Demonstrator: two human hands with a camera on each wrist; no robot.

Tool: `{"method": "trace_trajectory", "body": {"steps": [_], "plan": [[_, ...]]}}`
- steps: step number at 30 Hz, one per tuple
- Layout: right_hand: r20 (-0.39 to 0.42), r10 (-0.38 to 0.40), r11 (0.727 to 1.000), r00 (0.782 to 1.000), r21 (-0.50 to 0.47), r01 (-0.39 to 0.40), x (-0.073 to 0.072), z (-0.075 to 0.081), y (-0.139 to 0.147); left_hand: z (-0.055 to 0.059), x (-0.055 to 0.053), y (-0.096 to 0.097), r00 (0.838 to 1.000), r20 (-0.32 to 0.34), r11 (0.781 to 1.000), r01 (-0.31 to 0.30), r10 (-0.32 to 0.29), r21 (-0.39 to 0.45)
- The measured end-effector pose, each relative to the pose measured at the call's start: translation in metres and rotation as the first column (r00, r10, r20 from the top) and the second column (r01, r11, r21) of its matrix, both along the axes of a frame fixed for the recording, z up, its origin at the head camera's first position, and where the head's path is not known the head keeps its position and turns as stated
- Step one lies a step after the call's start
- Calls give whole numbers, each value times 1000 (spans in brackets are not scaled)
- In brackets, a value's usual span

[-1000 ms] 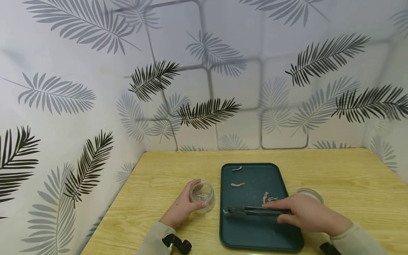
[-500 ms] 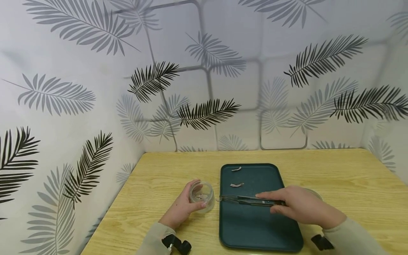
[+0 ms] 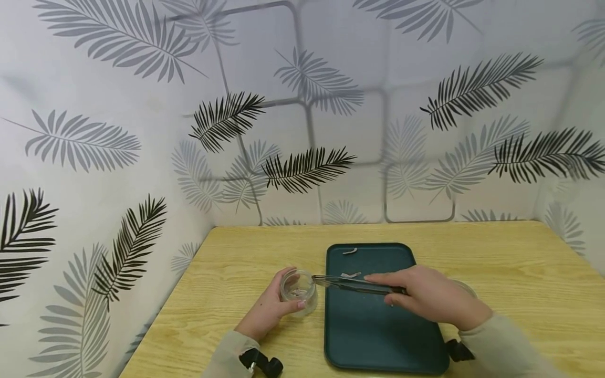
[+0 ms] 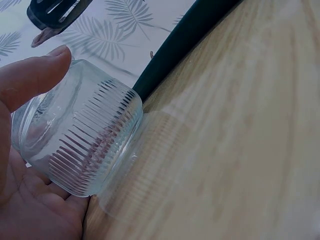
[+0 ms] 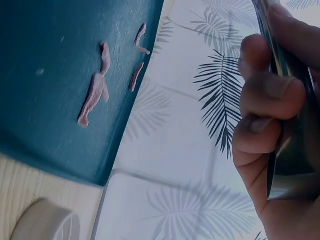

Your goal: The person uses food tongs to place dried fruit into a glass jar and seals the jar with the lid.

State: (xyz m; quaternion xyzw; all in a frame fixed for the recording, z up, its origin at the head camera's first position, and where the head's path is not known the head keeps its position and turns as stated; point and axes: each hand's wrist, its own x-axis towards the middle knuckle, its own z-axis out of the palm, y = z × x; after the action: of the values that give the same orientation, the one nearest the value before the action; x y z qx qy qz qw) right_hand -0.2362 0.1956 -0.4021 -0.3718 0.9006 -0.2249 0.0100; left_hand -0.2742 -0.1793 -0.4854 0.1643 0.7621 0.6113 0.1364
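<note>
My left hand point(image 3: 268, 307) holds a small clear glass jar point(image 3: 309, 303) on the table, thumb on the near side and fingers round the back. The jar's ribbed wall point(image 4: 97, 135) shows in the left wrist view, with pinkish shreds inside. My right hand point(image 3: 427, 294) grips dark metal tongs point(image 3: 361, 286), whose tips reach the jar's right rim. A pale pinkish strip point(image 4: 45, 36) hangs from the tong tips in the left wrist view. Several similar wrinkled strips point(image 5: 92, 97) lie on the dark green tray point(image 3: 383, 336).
The tray lies just right of the jar on a wood-grain table point(image 3: 255, 247). A round pale-rimmed container point(image 3: 465, 287) stands beyond the tray's right side, partly behind my right hand. Leaf-patterned wall covering point(image 3: 340, 205) rises behind the table.
My right hand has lifted the tongs with a strip from the tray and carried them left and away from me to the jar's rim. The left hand and jar have stayed put.
</note>
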Motion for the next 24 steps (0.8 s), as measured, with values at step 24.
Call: {"method": "trace_trajectory", "body": {"steps": [24], "plan": [[-59, -2, 1000, 998, 7, 2, -8, -5, -37, -5, -4, 0, 1000, -17, 1000, -8, 8, -8]]}}
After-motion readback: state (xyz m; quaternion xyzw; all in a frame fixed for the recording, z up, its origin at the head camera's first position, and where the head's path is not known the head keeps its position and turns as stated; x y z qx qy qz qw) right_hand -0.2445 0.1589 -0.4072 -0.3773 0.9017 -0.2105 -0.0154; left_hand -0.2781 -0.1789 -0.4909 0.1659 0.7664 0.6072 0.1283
